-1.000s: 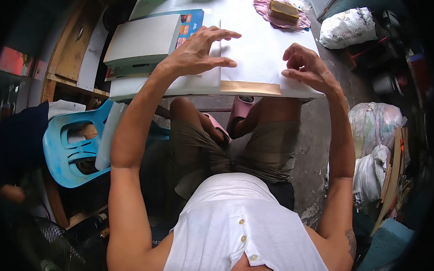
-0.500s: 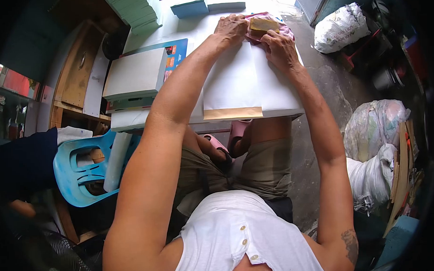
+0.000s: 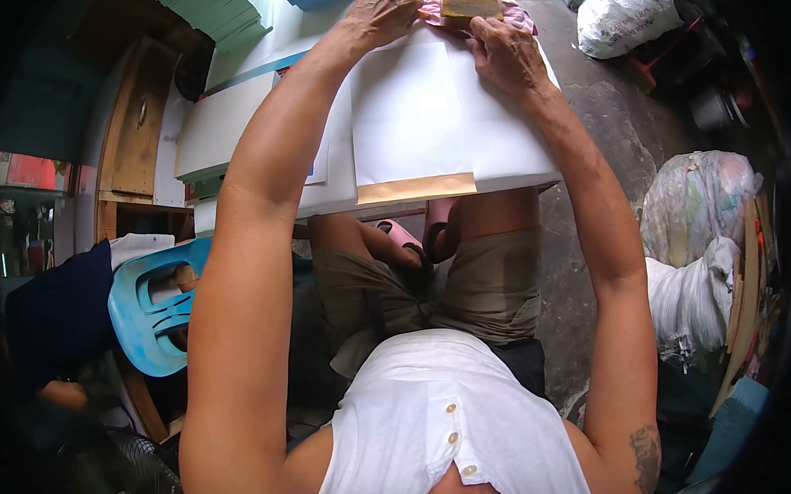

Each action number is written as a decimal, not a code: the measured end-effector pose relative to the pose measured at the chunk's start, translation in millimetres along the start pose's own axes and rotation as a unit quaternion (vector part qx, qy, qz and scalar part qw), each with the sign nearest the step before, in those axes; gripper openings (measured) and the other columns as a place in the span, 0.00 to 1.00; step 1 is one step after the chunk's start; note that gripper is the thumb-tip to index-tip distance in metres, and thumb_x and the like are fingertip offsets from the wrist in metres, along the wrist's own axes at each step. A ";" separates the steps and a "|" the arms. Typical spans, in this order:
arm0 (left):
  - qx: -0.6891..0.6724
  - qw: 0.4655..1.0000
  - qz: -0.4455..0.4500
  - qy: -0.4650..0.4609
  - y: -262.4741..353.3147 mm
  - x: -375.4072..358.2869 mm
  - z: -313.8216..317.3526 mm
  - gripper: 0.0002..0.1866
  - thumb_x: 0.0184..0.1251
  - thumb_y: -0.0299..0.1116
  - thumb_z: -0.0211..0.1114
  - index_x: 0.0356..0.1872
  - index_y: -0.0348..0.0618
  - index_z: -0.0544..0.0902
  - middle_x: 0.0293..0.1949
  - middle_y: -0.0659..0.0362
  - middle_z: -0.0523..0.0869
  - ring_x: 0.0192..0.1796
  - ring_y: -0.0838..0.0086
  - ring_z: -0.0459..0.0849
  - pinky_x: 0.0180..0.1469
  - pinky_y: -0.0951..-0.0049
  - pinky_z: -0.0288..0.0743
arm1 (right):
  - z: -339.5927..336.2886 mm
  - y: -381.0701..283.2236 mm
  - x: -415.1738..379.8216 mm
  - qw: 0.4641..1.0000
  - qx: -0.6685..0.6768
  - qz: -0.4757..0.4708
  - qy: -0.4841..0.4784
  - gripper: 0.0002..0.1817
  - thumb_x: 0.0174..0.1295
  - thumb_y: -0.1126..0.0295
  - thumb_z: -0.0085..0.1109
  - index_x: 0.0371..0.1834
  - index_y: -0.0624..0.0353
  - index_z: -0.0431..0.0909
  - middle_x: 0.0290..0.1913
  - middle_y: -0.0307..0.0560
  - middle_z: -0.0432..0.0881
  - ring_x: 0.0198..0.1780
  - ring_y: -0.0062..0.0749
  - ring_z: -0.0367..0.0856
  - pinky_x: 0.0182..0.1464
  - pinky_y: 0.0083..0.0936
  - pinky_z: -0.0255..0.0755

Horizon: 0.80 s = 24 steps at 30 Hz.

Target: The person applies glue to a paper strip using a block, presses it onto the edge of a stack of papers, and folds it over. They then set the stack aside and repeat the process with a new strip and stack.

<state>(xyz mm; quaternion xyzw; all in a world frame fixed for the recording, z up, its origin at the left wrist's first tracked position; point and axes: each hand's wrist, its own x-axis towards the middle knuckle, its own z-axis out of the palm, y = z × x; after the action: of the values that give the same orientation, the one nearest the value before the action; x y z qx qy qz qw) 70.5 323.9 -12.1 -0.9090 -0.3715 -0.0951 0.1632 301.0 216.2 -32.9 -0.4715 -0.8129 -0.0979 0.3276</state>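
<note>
a: white sheet [image 3: 408,107] lies flat on the table [image 3: 532,168], its brown strip [image 3: 415,189] at the near edge.
b: hands?
a: left hand [image 3: 383,17] presses fingers spread on the sheet's far edge, gripping nothing. right hand [image 3: 504,52] rests beside it, fingertips touching the pink cloth [image 3: 514,18]; whether it pinches the cloth, cannot tell.
b: surroundings?
a: brown block [image 3: 470,4] sits on the cloth. grey booklet stack [image 3: 213,136] on the left, blue plastic chair [image 3: 153,303] below it.

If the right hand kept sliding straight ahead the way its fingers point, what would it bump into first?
Most likely the yellowish block lying on the pink cloth. The right hand rests on the white sheet, fingertips already at the cloth's edge; whether they touch it is unclear.
</note>
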 end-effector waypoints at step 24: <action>-0.081 0.948 -0.247 -0.185 130.0 -146.2 -137.8 0.37 0.68 0.56 0.70 0.67 0.38 0.76 0.53 0.42 0.86 0.55 0.56 0.88 0.50 0.60 0.86 | -102.6 -201.7 -172.5 0.571 0.622 0.504 0.183 0.39 0.67 0.68 0.71 0.71 0.67 0.52 0.63 0.61 0.73 0.63 0.34 0.76 0.68 0.32 0.72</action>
<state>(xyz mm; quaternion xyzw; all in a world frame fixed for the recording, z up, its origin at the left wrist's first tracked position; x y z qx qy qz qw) 52.0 91.8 43.4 -0.8004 -0.5993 0.0075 -0.0112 237.5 -61.1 -31.9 -0.4572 -0.2279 0.5284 0.6781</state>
